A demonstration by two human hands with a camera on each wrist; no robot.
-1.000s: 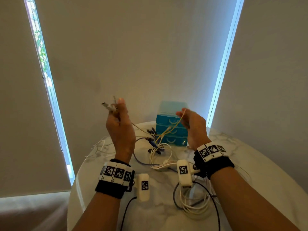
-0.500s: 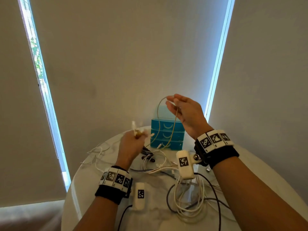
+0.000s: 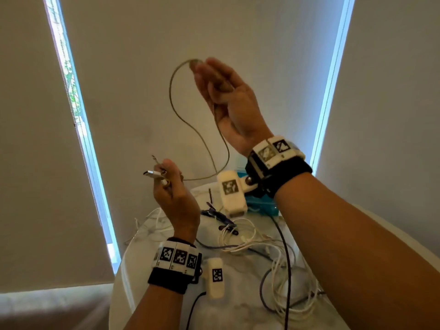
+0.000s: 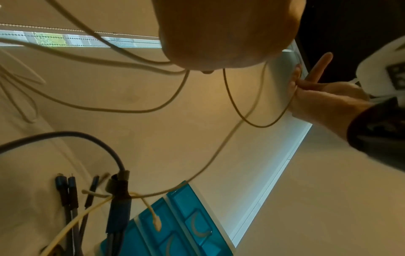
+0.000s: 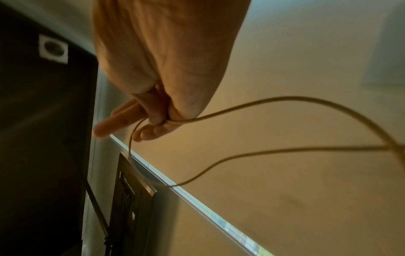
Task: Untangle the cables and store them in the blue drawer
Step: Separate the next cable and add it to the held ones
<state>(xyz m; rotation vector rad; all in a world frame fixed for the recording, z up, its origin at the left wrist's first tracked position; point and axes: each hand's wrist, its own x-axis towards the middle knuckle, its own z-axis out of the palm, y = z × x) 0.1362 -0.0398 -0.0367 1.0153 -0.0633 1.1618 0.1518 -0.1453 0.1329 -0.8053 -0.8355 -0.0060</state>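
I have one thin beige cable (image 3: 177, 115) up in the air, clear of the heap, so the untangling of this one looks close to finished; nothing has gone into the blue drawer unit (image 4: 175, 223) yet as far as I can see, and its drawer fronts appear closed in the left wrist view.

My left hand (image 3: 175, 198) is curled around the cable's two plug ends, a white USB connector (image 3: 152, 173) and a smaller tip poking out above my knuckles. My right hand (image 3: 228, 101) is raised higher and to the right of it, with thumb and fingertip pinching the middle of the cable while the other fingers stay extended. The cable hangs between the hands as a long doubled loop, slack, matte and slightly kinked, sagging below my right palm.

Below and between my wrists the rest of the job remains: a pile of white cables (image 3: 250, 236) and dark cables (image 3: 287, 258), looped over one another on the marble table (image 3: 152, 289). The drawer unit sits just beyond my right wrist, mostly hidden by the wrist camera in the head view. I judge folding, opening a drawer and stowing are still to come.
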